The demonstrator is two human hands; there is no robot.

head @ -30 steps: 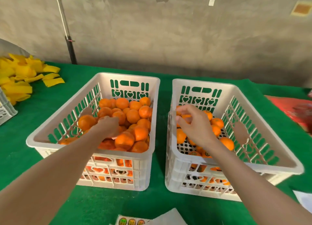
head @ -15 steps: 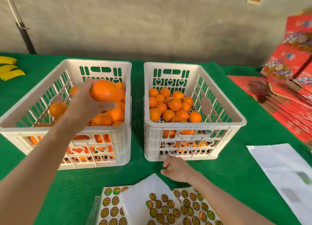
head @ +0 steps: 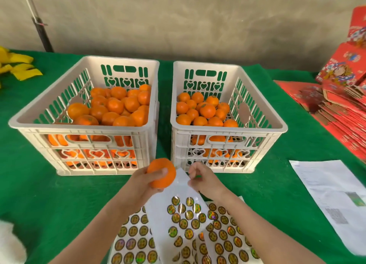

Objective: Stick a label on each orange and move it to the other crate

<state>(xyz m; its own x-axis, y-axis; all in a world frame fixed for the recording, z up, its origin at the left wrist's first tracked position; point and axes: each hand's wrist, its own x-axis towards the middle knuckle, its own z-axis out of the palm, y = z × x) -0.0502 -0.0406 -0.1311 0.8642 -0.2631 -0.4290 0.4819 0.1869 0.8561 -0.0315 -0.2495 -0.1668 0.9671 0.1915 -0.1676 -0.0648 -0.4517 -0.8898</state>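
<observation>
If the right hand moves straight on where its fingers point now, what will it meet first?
Most likely the orange gripped by the left hand: the right hand aims its pinched fingertips left at it across a short gap. Depth is uncertain.

The left crate (head: 83, 129) and the right crate (head: 227, 132) are moulded cream plastic, smooth with a dull sheen. The surface (head: 49, 194) is covered in green cloth, felt-like and matt. The orange (head: 161, 172) has finely dimpled, faintly shiny skin. The sticker sheet (head: 178, 190) is glossy white backing paper; each label (head: 183, 223) is holographic foil. At the right edge lies matt printed paper (head: 326, 184) — beyond it, red printed cardboard (head: 340, 109).
</observation>
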